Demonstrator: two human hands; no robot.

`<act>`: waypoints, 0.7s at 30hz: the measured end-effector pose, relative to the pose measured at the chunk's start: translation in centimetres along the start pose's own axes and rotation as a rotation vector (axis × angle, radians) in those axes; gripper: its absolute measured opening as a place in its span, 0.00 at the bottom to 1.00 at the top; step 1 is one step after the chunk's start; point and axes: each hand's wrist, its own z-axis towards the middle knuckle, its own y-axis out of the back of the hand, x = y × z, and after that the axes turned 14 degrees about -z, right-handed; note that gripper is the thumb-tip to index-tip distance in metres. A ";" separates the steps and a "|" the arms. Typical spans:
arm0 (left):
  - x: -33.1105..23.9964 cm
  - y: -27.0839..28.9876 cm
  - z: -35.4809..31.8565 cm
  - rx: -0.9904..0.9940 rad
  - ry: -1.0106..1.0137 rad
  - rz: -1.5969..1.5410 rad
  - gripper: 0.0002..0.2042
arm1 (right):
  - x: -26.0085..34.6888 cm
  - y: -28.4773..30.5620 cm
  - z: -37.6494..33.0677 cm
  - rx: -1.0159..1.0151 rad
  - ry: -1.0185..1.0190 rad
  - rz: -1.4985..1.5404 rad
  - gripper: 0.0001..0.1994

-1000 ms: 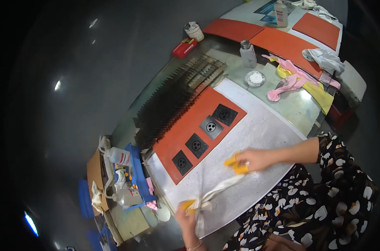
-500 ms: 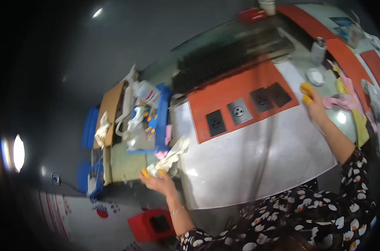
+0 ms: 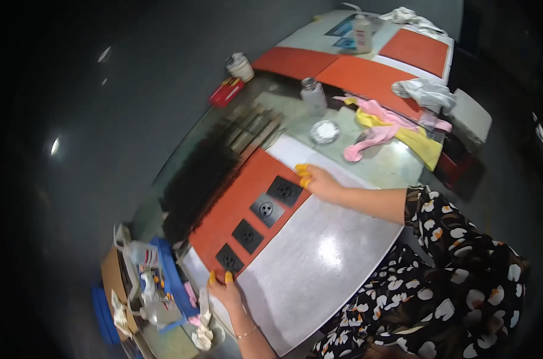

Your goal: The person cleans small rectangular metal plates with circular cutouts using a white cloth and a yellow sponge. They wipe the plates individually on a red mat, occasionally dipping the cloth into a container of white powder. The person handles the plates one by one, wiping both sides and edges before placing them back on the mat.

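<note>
A long panel, orange (image 3: 223, 209) along one side and silvery white on the other, lies on the bench with a row of black sockets (image 3: 265, 209) set in it. My left hand (image 3: 225, 292), yellow caps on its fingertips, grips the panel's near left end beside the last socket. At the far right end my right hand (image 3: 318, 181), also with yellow fingertip caps, holds the panel's edge next to the first socket. A crumpled white cloth (image 3: 203, 326) lies just left of my left wrist.
A black ribbed rack (image 3: 214, 164) lies behind the panel. Beyond it are a small white dish (image 3: 325, 131), a clear bottle (image 3: 313, 94), pink and yellow cloths (image 3: 382, 122), a red box (image 3: 226, 91) and more orange panels (image 3: 367, 76). A blue tray of bottles (image 3: 158, 281) stands at the left.
The white cloth that both hands held has been put down at the left. My left hand has moved onto the panel's near end, and my right hand came back to its far end.
</note>
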 end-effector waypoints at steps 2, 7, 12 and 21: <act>0.6 1.0 -0.7 -0.028 0.035 -0.105 0.23 | 2.3 0.5 -2.2 0.072 -0.020 -0.067 0.21; 0.3 3.9 -4.2 0.024 0.107 0.052 0.27 | 3.6 6.5 -7.4 0.297 0.197 -0.328 0.22; -10.6 -1.1 -5.9 0.188 -0.263 0.014 0.36 | 0.8 14.4 -2.0 -0.019 0.612 -1.124 0.21; -18.6 -11.7 -4.5 0.719 -0.472 0.219 0.43 | -1.4 18.2 1.0 0.349 0.406 -1.113 0.10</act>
